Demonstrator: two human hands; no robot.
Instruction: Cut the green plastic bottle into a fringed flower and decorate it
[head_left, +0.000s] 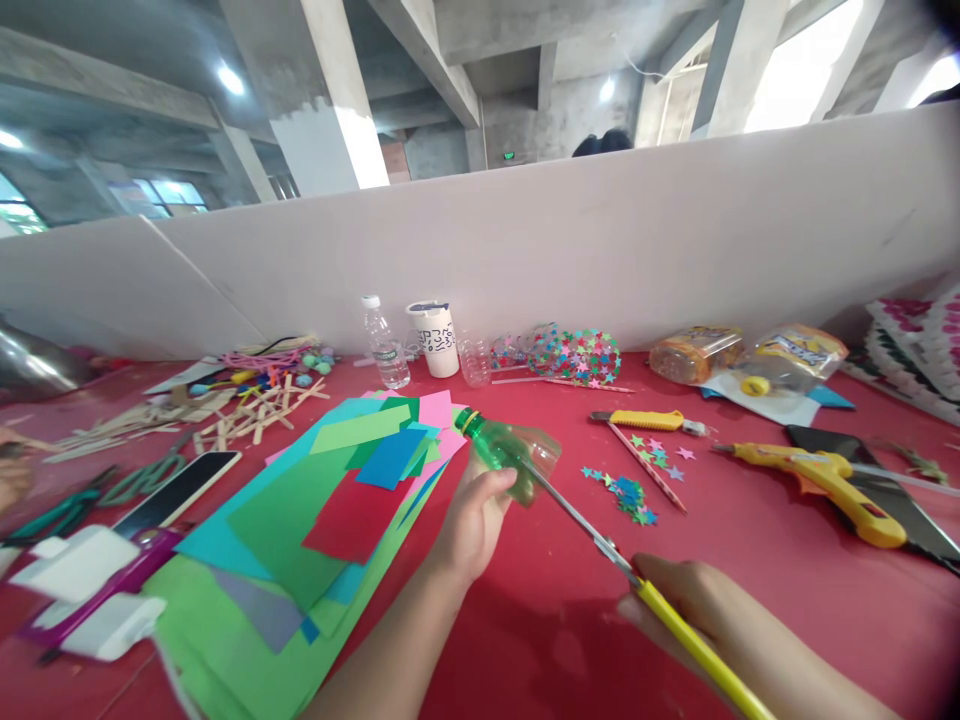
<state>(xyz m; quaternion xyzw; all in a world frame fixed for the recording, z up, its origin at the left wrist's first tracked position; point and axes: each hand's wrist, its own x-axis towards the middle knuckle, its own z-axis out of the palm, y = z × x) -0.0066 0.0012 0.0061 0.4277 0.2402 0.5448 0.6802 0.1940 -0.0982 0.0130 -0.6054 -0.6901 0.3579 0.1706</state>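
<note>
In my left hand [474, 518] is the cut-off top of a clear green plastic bottle [501, 446]. Its green cap [466, 421] points up and left, and the open cut end faces right. My right hand [679, 590] is closed round the yellow handle of a pair of scissors [579, 518]. The long metal blades reach up-left to the bottle piece, with their tips at or inside its cut end; which of the two I cannot tell. Several sheets of coloured paper [281, 520] lie left of my left hand.
Star confetti [634, 495], a yellow box cutter [646, 419] and a yellow glue gun [829, 480] lie to the right. Behind stand a water bottle [386, 345] and a white cup [435, 342]. At left are a phone [176, 492], scissors [146, 472] and another person's hand [11, 470].
</note>
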